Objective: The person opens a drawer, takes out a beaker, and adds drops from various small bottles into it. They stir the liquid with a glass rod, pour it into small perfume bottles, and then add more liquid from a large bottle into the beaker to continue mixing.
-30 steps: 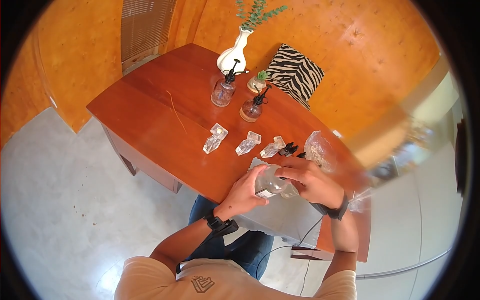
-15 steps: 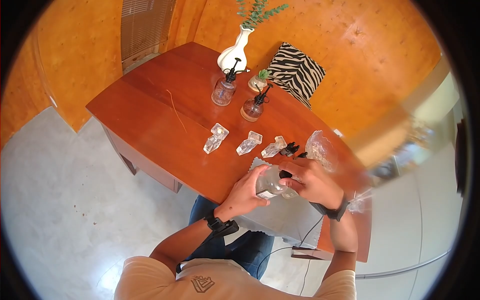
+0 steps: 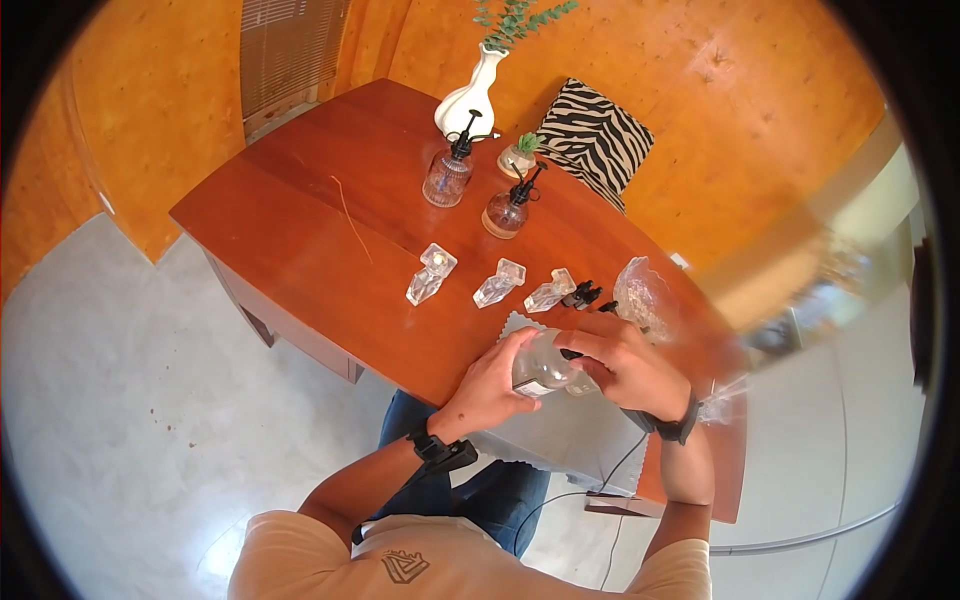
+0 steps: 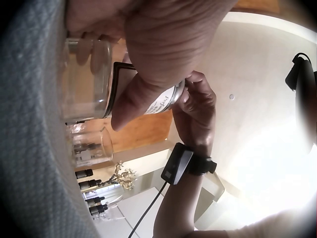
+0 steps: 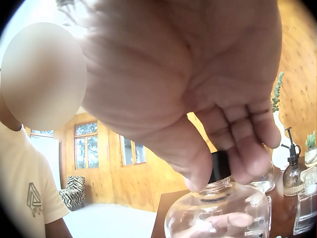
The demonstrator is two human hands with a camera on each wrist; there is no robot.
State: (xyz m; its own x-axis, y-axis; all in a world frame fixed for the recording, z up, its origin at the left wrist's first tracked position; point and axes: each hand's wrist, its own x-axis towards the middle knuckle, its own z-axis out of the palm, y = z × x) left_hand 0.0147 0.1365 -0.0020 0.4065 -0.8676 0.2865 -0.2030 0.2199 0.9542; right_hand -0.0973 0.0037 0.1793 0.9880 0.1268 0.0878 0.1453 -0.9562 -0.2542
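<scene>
The left hand (image 3: 485, 395) grips a clear round glass bottle (image 3: 538, 368) by its side, above a grey cloth (image 3: 570, 435). A label (image 4: 161, 101) shows beside the left thumb in the left wrist view. Thumb and fingers of the right hand (image 3: 635, 370) pinch a black cap (image 5: 220, 166) at the bottle's neck, and clear threaded glass shows just below it. The palm of the right hand (image 5: 183, 69) fills the top of the right wrist view. Beside the bottle stands a clear glass beaker (image 4: 94, 147), partly hidden in the head view.
Several clear faceted bottles (image 3: 432, 275) stand in a row, with small black-capped bottles (image 3: 582, 294) and a glass bowl (image 3: 642, 297) at the right. Farther back are two pump bottles (image 3: 447, 180), a small potted plant (image 3: 518, 158) and a white vase (image 3: 468, 100).
The right hand's thumb and fingers have shifted around the black cap, which showed more fully half a second ago. The left hand keeps its grip on the bottle.
</scene>
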